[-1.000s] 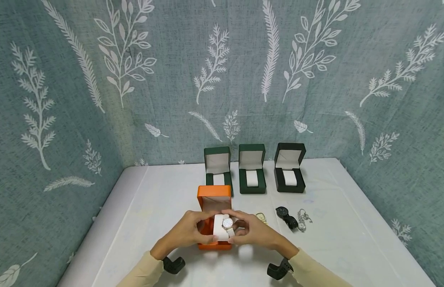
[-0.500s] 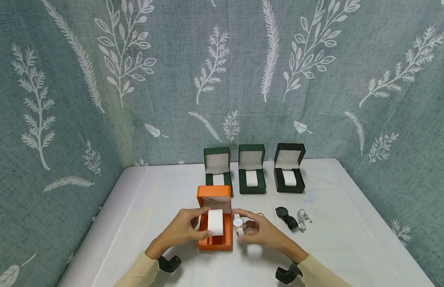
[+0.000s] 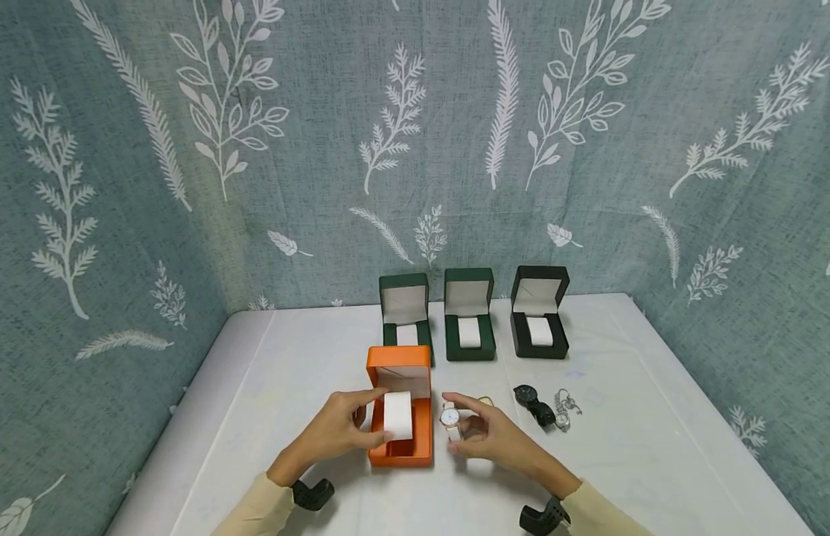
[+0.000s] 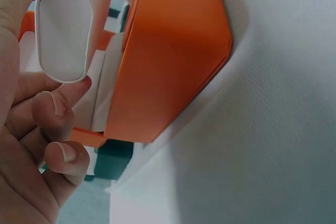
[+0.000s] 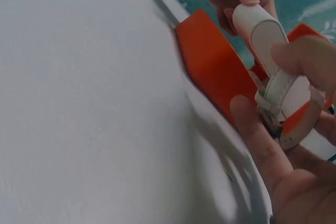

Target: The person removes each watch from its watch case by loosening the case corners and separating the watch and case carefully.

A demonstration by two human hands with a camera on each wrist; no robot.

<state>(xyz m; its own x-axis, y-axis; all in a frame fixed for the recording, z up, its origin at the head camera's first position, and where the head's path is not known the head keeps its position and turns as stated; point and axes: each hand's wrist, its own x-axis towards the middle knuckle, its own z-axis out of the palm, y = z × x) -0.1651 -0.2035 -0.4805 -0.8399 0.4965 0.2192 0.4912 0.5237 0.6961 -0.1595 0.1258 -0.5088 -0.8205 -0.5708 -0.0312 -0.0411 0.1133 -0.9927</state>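
My left hand [image 3: 339,426] pinches a white watch cushion [image 3: 397,415] between thumb and fingers, above the open orange watch box [image 3: 423,439]. In the left wrist view the cushion [image 4: 65,32] shows its flat oval end, and two fingers curl loosely below it. To the right of the box, my right hand [image 3: 490,435] holds a white-strapped wristwatch [image 3: 449,418] by its strap, the round dial facing up. The right wrist view shows the strap [image 5: 278,90] as a loop, apart from the cushion.
Two green watch boxes [image 3: 470,348] and a black one [image 3: 540,346] stand open at the back, each with a white cushion. Right of my right hand lie a black watch [image 3: 535,406] and a silver chain watch [image 3: 563,409]. A gold watch [image 3: 485,401] is partly hidden behind that hand.
The wristwatch has come off the cushion and moved right in my right hand. My left hand has shifted slightly left with the cushion.
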